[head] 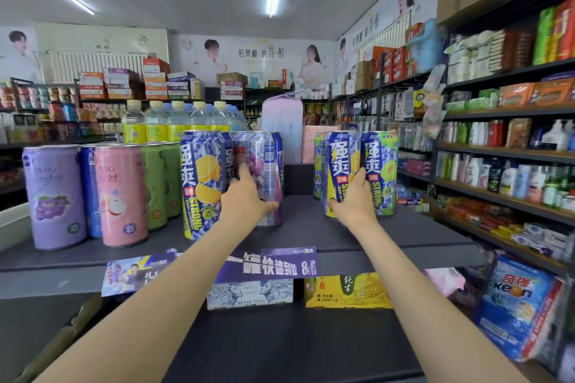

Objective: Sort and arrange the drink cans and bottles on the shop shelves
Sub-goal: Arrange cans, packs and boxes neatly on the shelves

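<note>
Nearest me, both forearms reach forward over a dark lower shelf (pixel 280 348), where a blue-and-white carton (pixel 250 294) and a yellow carton (pixel 347 292) sit under the front lip of the upper shelf (pixel 311 227). A purple price strip (pixel 270 266) hangs on that lip between my arms.

On the upper shelf, my left hand (pixel 245 196) wraps a purple grape can (pixel 263 177), thumb out along its base on the right and fingers curled up its front; it grips that can. Touching it on the left stands a blue-and-yellow lemon can (pixel 200 183), near the front edge at the middle.

My right hand (pixel 356 196) holds a yellow lemon can (pixel 339 171), fingers curled round its right side and thumb low on the left, pinching it. A green lime can (pixel 381 171) stands touching it on the right, toward the shelf's right end.

Toward the left end stand a lilac grape can (pixel 53 196), a blue can (pixel 90 190) mostly hidden behind it, a pink can (pixel 119 194) and a green can (pixel 155 183), close together.

Behind them, along the back edge, is a row of clear bottles with yellow labels (pixel 158 123). Farther off, a pale lilac box (pixel 281 124).
</note>
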Tool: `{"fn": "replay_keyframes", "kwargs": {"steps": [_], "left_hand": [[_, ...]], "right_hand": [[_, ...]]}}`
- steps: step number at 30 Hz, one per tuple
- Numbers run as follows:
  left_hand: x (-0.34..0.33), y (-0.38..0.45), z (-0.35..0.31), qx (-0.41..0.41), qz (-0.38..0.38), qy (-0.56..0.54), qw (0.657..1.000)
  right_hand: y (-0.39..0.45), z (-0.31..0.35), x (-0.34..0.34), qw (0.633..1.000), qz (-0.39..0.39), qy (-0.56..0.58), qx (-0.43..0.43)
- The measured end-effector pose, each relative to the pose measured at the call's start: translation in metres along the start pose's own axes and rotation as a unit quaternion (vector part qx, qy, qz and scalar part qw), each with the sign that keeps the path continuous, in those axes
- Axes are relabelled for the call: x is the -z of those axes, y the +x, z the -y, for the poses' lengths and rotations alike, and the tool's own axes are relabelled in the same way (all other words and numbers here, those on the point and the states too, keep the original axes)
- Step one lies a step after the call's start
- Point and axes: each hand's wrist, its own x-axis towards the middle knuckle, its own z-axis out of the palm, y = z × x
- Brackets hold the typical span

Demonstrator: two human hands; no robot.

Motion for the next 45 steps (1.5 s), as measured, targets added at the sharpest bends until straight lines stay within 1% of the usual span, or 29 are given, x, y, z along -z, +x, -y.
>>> {"fn": "replay_keyframes", "kwargs": {"steps": [3,6,10,18,20,22,23,28,31,35,38,40,43,45], "left_hand": [[-0.002,0.002,-0.006,0.002,0.013,-0.016,1.000],[-0.005,0.003,-0.012,-0.002,0.019,-0.025,1.000],[-0.009,0.004,-0.019,-0.006,0.025,-0.026,0.999],[-0.015,0.012,-0.026,-0.008,0.042,-0.038,0.998],[-0.022,0.015,-0.027,-0.012,0.042,-0.051,0.998],[-0.029,0.019,-0.027,-0.015,0.031,-0.059,0.998],[-0.033,0.021,-0.027,-0.016,0.024,-0.063,0.998],[-0.050,0.040,-0.036,-0.016,0.018,-0.069,0.997],[-0.064,0.055,-0.045,-0.016,0.016,-0.060,0.998],[-0.081,0.076,-0.049,-0.020,0.025,-0.089,0.995],[-0.087,0.087,-0.050,-0.011,0.034,-0.110,0.993],[-0.088,0.093,-0.053,0.002,0.045,-0.100,0.994],[-0.086,0.096,-0.060,0.038,0.043,-0.059,0.997],[-0.087,0.097,-0.063,0.046,0.041,-0.063,0.996]], "right_hand": [[-0.001,-0.002,0.000,0.999,-0.026,-0.042,-0.003],[-0.003,-0.002,0.001,0.997,-0.050,-0.051,0.006],[-0.002,-0.004,0.001,0.998,-0.040,-0.036,0.009],[-0.002,-0.004,-0.002,0.998,-0.028,-0.051,0.012],[-0.005,-0.004,-0.001,0.996,-0.052,-0.062,0.034],[-0.007,-0.003,0.000,0.989,-0.092,-0.080,0.081],[-0.008,-0.003,0.000,0.986,-0.098,-0.088,0.100],[0.003,-0.005,0.006,0.975,-0.093,-0.137,0.148],[0.015,-0.011,0.016,0.973,-0.082,-0.120,0.180],[0.023,-0.020,0.017,0.972,-0.069,-0.081,0.207],[0.024,-0.022,0.015,0.968,-0.080,-0.085,0.221],[0.024,-0.022,0.014,0.967,-0.087,-0.082,0.223],[0.024,-0.024,0.012,0.967,-0.094,-0.079,0.225],[0.026,-0.024,0.011,0.966,-0.096,-0.080,0.226]]}}
